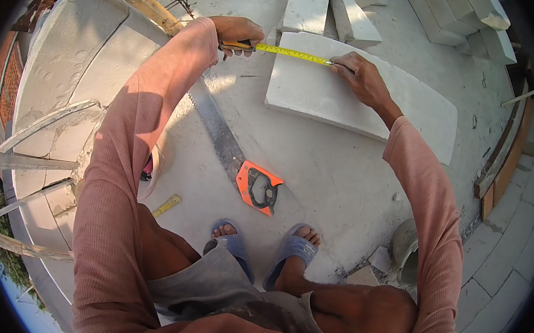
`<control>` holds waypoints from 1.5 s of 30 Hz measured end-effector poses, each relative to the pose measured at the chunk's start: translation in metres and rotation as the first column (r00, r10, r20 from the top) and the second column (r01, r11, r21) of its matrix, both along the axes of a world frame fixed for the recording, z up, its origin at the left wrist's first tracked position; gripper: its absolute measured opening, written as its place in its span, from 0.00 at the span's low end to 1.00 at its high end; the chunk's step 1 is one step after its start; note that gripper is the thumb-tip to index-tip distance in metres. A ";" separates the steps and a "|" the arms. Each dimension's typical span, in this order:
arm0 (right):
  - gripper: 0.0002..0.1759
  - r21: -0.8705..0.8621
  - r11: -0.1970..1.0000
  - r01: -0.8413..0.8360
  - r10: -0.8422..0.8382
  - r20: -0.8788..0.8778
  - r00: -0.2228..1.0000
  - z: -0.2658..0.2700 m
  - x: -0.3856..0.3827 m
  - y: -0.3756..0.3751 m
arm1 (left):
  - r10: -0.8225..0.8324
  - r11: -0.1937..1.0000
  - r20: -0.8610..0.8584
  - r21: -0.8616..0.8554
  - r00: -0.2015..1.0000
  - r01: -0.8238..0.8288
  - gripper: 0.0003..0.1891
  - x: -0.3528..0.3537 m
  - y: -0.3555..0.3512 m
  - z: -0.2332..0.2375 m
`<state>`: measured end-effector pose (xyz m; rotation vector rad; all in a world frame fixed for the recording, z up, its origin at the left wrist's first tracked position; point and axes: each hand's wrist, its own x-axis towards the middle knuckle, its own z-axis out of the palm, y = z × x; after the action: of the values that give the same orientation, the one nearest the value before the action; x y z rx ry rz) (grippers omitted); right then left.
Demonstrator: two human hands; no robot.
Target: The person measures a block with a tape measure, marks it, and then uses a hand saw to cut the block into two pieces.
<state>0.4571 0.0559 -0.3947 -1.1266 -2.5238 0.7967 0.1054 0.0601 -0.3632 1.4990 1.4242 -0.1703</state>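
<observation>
A tape measure (pixel 293 54) is stretched between my two hands, its yellow blade running over the left part of a pale block (pixel 371 96). My left hand (pixel 242 32) is closed round its orange and black case, just off the block's left end. My right hand (pixel 366 77) pinches the blade's free end above the block; the fingers partly hide that end. A hand saw (pixel 220 126) with an orange and black handle lies on the floor, its blade pointing up toward my left forearm.
More pale blocks (pixel 306 8) lie beyond, with a stack (pixel 451 18) at the upper right. A curved block wall (pixel 89 49) and wooden sticks (pixel 29 162) stand at the left. A yellow-handled tool (pixel 167 206) lies near my feet, and a bucket (pixel 404 253) at the right.
</observation>
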 end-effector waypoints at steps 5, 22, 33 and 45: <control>0.17 0.006 0.995 0.101 -0.101 0.013 0.995 -0.012 0.004 0.007 | 0.112 0.990 -0.071 -0.078 0.991 -0.117 0.11 -0.008 0.002 0.000; 0.20 0.020 0.981 0.192 -0.193 0.106 0.975 -0.013 0.006 0.009 | -0.109 0.994 -0.102 0.012 0.989 0.111 0.12 0.008 0.015 -0.020; 0.16 -0.136 0.943 0.304 -0.310 -0.027 0.950 -0.014 0.006 0.007 | -0.111 0.991 -0.111 0.060 0.988 0.118 0.14 0.015 0.016 -0.019; 0.17 0.060 0.959 0.276 -0.277 -0.001 0.961 -0.031 0.016 0.014 | -0.116 0.992 -0.047 0.053 0.992 0.118 0.11 0.024 0.033 -0.029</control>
<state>0.4736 0.0698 -0.4259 -1.4224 -2.3069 0.6391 0.1299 0.0928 -0.3920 1.6348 1.3860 -0.2390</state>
